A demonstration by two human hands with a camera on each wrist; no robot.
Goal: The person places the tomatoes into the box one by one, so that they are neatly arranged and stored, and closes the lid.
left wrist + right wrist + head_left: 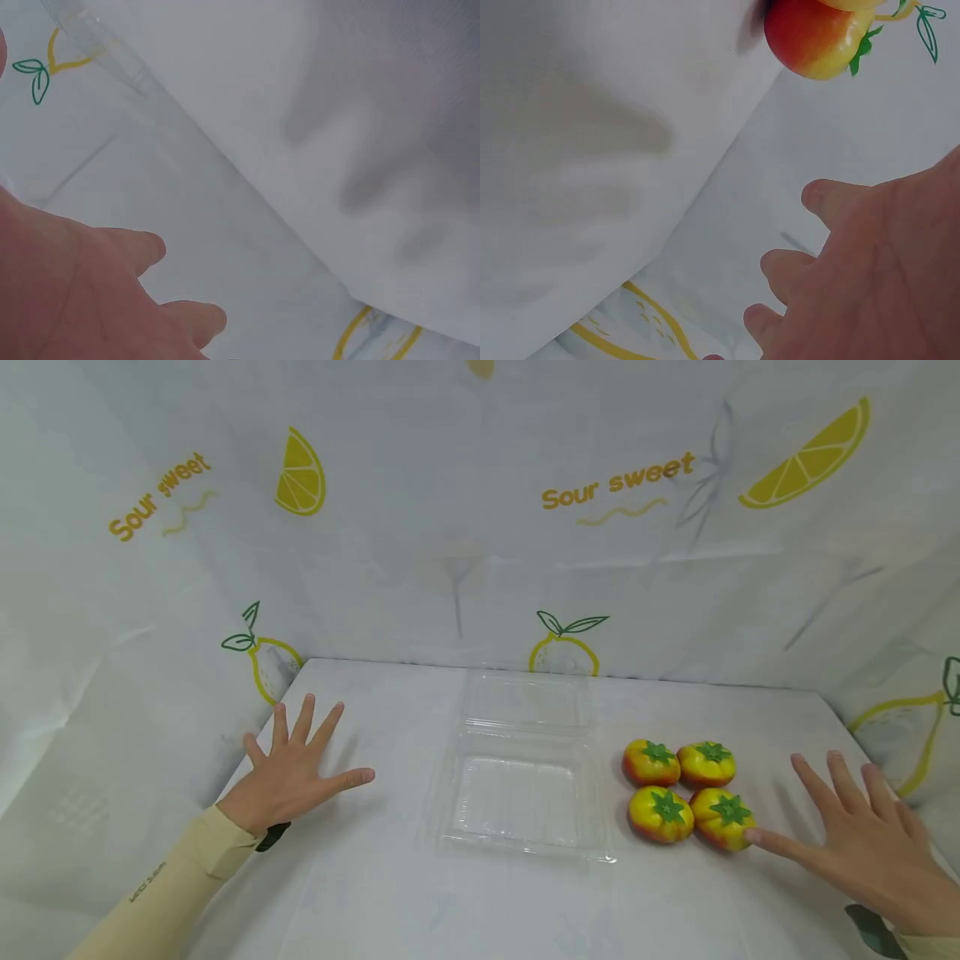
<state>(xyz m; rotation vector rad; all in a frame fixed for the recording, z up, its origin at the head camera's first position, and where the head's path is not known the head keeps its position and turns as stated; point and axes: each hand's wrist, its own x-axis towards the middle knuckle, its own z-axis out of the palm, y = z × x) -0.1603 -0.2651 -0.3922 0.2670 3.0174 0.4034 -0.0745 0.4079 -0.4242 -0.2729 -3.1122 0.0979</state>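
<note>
My left hand (288,781) is held over the left part of the table with its fingers spread, holding nothing. In the left wrist view that hand (75,292) shows at the lower left. On the right, my right hand (870,843) is likewise spread wide and holds nothing. Its thumb tip overlaps the edge of the nearest of several yellow-and-red, tomato-like fruits (662,815) with green star-shaped tops, set close together in two rows. Left of them, a clear plastic clamshell box (525,846) lies opened out, its lid (528,702) folded back toward the wall.
A white cloth covers the table (360,893). Behind and at both sides hangs a white curtain (420,510) printed with lemons and lettering; it meets the table's back edge near the box lid.
</note>
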